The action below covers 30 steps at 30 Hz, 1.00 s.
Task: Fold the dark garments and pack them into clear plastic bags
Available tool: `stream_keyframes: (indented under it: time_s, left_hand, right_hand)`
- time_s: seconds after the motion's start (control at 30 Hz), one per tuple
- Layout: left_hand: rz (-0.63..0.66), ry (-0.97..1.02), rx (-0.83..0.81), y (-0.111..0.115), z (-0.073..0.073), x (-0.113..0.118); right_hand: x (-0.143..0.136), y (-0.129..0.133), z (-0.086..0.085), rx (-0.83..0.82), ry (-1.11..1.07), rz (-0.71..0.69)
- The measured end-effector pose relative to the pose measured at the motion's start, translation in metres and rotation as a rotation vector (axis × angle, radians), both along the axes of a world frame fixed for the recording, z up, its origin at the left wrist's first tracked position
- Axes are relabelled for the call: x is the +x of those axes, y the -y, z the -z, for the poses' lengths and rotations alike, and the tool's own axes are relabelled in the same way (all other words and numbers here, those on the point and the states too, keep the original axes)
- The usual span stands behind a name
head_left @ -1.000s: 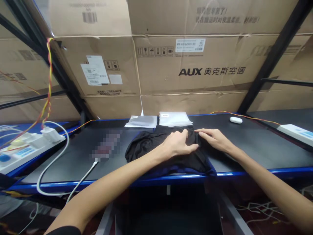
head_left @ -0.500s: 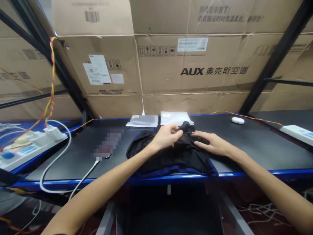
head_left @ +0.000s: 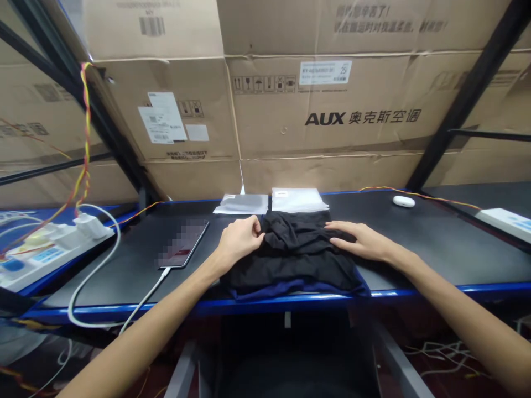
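Observation:
A black cloth [head_left: 302, 268] lies bunched at the middle of the dark table, and a dark blue cloth [head_left: 282, 288] shows under its front edge. My left hand [head_left: 241, 239] pinches the black cloth at its upper left side, fingers curled toward the thumb. On the cloth's right side rests my right hand [head_left: 360, 241], its fingers stretched out and spread. Behind the cloth are two flat packets, a grey one [head_left: 243, 204] at the left and a whiter one [head_left: 298, 199] at the right.
Left of the cloth lies a phone [head_left: 186, 246] with a white cable. Power strips sit at the far left [head_left: 53, 249] and far right [head_left: 508, 224]. A small white case [head_left: 404, 202] is at the back right. Cardboard [head_left: 332, 132] stands behind the table [head_left: 440, 243].
My left hand has moved left and slightly down, and the raised black cloth now lies flatter, spread toward the left. My right hand has stayed nearly still. More of the phone shows.

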<state>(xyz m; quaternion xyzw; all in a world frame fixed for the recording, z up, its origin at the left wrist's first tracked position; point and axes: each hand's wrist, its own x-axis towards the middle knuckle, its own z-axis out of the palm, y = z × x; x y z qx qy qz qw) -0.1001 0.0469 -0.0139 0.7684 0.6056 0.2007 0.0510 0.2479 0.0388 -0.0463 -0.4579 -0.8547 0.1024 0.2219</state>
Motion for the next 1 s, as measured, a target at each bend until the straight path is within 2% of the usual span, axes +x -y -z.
stream_keyframes:
  time_s: [0.13, 0.23, 0.37, 0.47, 0.57, 0.63, 0.83, 0.9, 1.0]
  left_hand:
    - [0.056, 0.073, 0.228, 0.005, -0.005, 0.005]
    - [0.237, 0.111, 0.331, 0.013, -0.011, 0.013]
    - [0.487, 0.034, 0.291, 0.023, -0.008, 0.026]
    - [0.540, -0.033, 0.239, 0.022, 0.000, 0.032]
    - [0.521, 0.007, 0.214, 0.017, 0.004, 0.031]
    - [0.486, 0.077, 0.224, 0.014, 0.000, 0.027]
    - [0.178, 0.230, 0.337, 0.005, -0.026, -0.005]
    - [0.084, 0.162, 0.351, 0.003, -0.030, -0.021]
    - [-0.007, -0.061, 0.282, 0.002, -0.028, -0.044]
  right_hand:
    - [0.000, 0.001, -0.001, -0.008, 0.007, 0.002]
    - [-0.001, 0.001, -0.001, -0.014, 0.010, 0.006]
    - [-0.001, 0.002, -0.001, -0.013, 0.005, 0.003]
    - [-0.001, 0.002, -0.001, -0.008, 0.004, 0.003]
    - [-0.001, 0.002, -0.002, -0.011, 0.001, 0.004]
    - [-0.002, 0.003, -0.002, -0.013, -0.005, 0.008]
    - [-0.002, 0.003, -0.002, -0.012, -0.010, 0.011]
    - [-0.002, 0.002, -0.001, -0.010, -0.002, 0.011]
    - [0.000, 0.001, 0.001, -0.004, 0.008, 0.006]
